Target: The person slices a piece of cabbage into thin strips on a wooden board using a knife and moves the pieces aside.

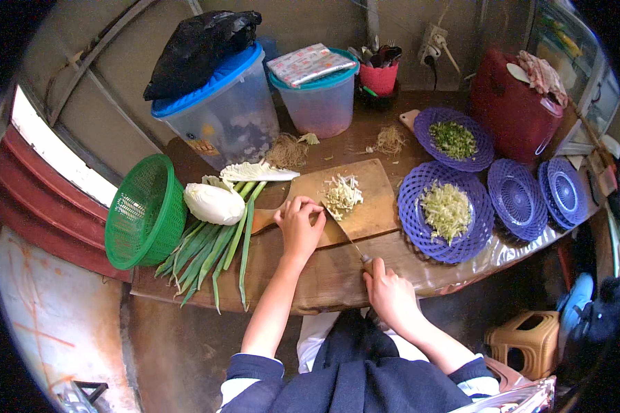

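Note:
My right hand (391, 295) grips the handle of a kitchen knife (350, 238), whose blade slants across a wooden cutting board (378, 199). Close to the knife's tip, the fingers of my left hand (302, 227) are bent and drawn together over the board; whether they pinch something is hidden. Just beyond the blade lies a small heap of chopped pale vegetable (344, 195). Left of the board are a head of Chinese cabbage (215, 204), a loose cabbage leaf (261, 172) and several green onion stalks (214, 253), partly under the cabbage head.
A green plastic basket (144, 217) leans at the left. On the right, purple woven plates hold chopped cabbage (447, 210) and chopped greens (453, 140); more purple plates (516, 199) lie beyond. Behind stand lidded tubs (318, 98), a red cutlery holder (378, 77) and trimmed roots (288, 149).

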A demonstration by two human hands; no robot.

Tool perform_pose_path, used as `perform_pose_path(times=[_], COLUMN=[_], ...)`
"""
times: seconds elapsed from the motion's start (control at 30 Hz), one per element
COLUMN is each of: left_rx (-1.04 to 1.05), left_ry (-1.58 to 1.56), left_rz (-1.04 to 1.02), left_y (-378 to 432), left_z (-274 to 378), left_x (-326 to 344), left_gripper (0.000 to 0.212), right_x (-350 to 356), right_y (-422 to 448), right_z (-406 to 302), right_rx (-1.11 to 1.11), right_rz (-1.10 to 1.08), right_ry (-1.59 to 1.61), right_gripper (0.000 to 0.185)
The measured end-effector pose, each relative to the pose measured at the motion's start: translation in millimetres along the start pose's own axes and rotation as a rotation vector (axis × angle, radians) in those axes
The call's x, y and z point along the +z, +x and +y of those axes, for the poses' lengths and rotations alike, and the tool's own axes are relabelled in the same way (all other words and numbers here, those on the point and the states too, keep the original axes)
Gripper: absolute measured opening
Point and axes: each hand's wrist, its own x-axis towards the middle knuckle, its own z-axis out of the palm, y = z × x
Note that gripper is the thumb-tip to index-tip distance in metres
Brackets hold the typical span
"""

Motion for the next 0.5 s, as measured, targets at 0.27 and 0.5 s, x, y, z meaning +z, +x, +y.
perform_pose_path(times=[0.27,0.5], left_rx=[0.143,0.218], left_ry=[0.109,0.109], left_rz=[-0.065,-0.212], left_y=[4,35], left_z=[9,31], left_x=[-1,0], left_gripper=[0.007,0.011], right_x=[-10,-35], right_y=[31,38], right_z=[30,46], right_rx=[-0.018,0.034], right_rz=[0.057,0.02], right_ry=[0.377,0.507], right_gripper=[0.029,0.032])
